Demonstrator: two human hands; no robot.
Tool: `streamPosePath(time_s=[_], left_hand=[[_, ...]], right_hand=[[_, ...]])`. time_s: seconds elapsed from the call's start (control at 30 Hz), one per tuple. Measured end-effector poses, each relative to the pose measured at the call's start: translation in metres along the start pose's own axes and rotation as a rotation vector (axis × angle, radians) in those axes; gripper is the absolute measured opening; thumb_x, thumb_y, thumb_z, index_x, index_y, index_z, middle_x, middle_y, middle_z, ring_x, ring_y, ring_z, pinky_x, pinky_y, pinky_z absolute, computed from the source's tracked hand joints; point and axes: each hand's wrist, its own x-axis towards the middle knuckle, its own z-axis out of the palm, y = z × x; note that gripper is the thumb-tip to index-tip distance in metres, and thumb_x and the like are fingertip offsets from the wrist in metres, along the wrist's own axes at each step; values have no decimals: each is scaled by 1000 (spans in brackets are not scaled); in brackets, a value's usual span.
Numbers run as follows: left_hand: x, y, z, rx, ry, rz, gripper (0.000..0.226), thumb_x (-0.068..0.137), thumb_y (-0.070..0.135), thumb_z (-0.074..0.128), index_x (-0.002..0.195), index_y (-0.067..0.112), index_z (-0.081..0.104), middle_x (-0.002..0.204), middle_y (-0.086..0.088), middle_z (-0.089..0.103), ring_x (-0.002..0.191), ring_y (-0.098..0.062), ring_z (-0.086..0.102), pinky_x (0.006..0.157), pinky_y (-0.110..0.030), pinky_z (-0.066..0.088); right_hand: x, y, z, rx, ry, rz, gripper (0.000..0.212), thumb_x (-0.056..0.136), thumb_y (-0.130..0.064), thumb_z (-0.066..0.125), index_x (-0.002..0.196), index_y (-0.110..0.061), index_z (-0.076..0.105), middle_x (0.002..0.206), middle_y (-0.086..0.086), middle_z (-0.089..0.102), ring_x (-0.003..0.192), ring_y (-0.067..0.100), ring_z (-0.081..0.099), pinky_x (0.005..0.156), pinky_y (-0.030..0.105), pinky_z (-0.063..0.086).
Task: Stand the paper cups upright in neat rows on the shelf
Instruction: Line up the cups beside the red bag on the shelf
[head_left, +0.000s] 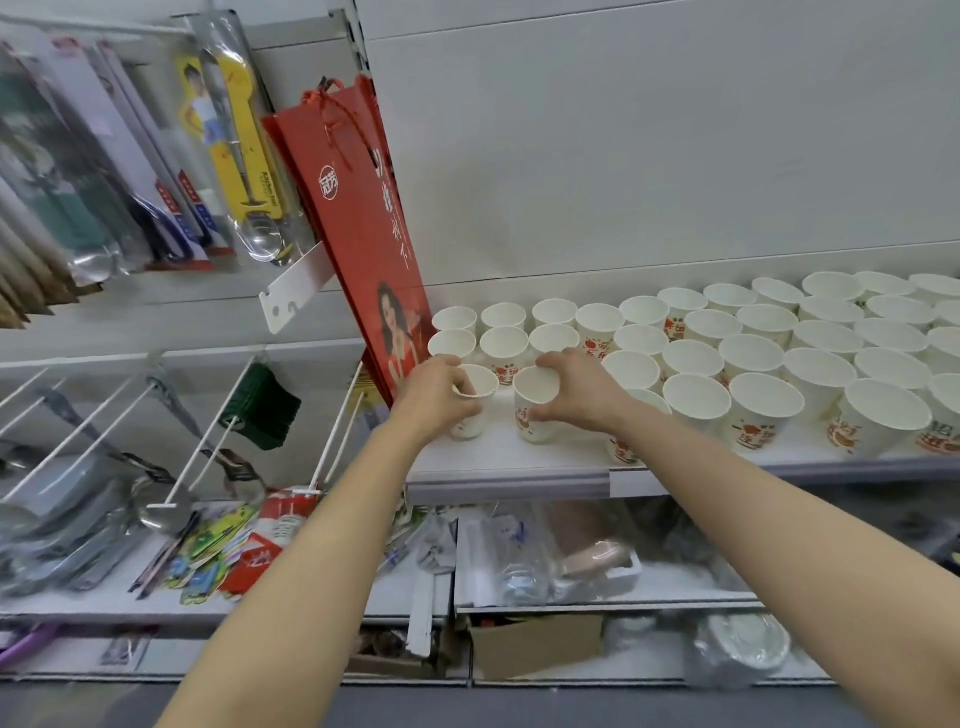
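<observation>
Two white paper cups with red print (535, 402) are being gripped, one in each hand: left hand (434, 397), right hand (574, 389), beside the red gift bag (363, 228) on the white shelf (519, 452). Light, crushable; holding gently near rims seems best.

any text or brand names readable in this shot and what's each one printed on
"冠芳" in a white round logo on the red gift bag.
Large white characters run down the same bag; too distorted to read surely.
"Kitchen tool", seemingly, on the yellow ladle card; small, uncertain.
Red and orange print on the paper cups: blurred, unreadable.
Red pack on the lower shelf: white lettering, unreadable.
</observation>
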Motion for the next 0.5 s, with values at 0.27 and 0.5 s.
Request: streamPosePath(time_s=[0.27, 0.5], left_hand=[[6, 3, -19, 258, -81, 0, 9, 80, 14, 73, 88, 14, 76, 94, -6, 70, 89, -25, 62, 71, -33, 51], [0, 9, -14, 540, 13, -51, 21, 86, 27, 72, 93, 7, 69, 97, -7, 61, 86, -29, 62, 64, -34, 45]], right_hand=[[6, -10, 16, -8, 30, -20, 73, 71, -34, 80, 133, -12, 49, 129, 13, 49, 117, 28, 47, 93, 32, 38], [18, -16, 19, 8, 27, -9, 69, 72, -37, 79, 127, -6, 51, 124, 15, 49, 109, 30, 52, 88, 33, 41]])
